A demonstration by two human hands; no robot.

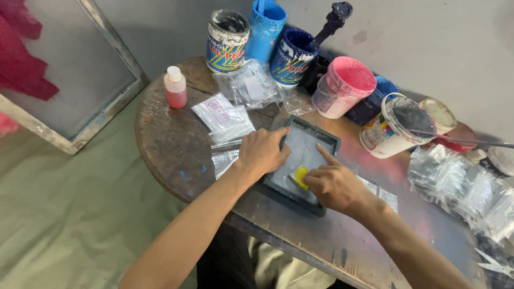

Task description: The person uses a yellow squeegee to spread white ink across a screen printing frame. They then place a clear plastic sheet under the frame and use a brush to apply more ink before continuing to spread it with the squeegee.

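A small dark-framed printing screen [321,140] lies flat on the round wooden table [171,155]. My left hand [262,152] rests on the frame's left edge and presses it down, fingers curled over the rim. My right hand [332,182] grips a small yellow scraper [300,175] against the grey mesh, with the index finger stretched out over the screen. A clear plastic bag [224,160] pokes out from under the frame at its left.
Several paint cans and tubs stand along the back: a striped can [227,43], blue tubs [292,56], a pink tub [344,86], a white bucket [393,126]. A small pink bottle [175,86] stands left. Piles of clear bags [466,184] lie right. A large framed screen [69,80] leans at left.
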